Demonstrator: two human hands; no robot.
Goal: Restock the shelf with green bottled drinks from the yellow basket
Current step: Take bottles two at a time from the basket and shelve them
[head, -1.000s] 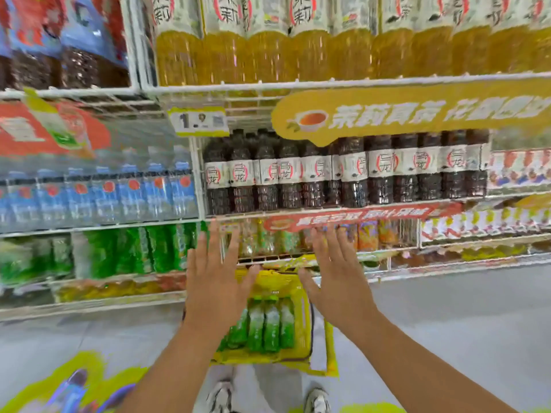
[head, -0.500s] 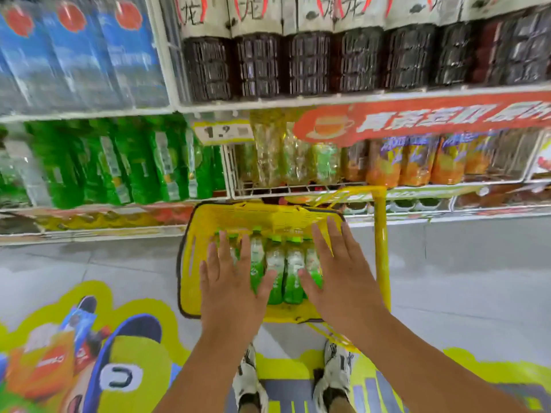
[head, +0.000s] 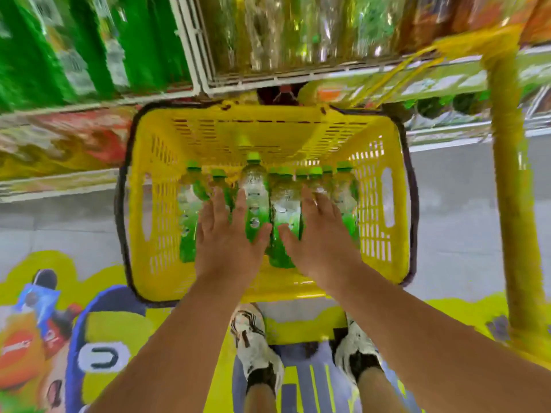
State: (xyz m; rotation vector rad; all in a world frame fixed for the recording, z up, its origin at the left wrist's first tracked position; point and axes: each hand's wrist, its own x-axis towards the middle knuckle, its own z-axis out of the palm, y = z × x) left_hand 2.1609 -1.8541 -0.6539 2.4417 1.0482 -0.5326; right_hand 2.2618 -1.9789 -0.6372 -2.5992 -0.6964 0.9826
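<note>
Head view shows your left hand (head: 228, 242) and right hand (head: 320, 239) reaching palm-down into the yellow basket (head: 384, 150) on the floor (head: 459, 222), fingers spread wide, gripping nothing. Green bottled drinks (head: 256, 198) lie side by side under them, caps toward the shelf (head: 190, 55), where more green bottles stand.

Basket (head: 384, 263) on floor under both hands; bottles (head: 256, 198) lie inside beneath left hand (head: 229, 242) and right hand (head: 320, 239); shelf (head: 190, 70) beyond hands.
</note>
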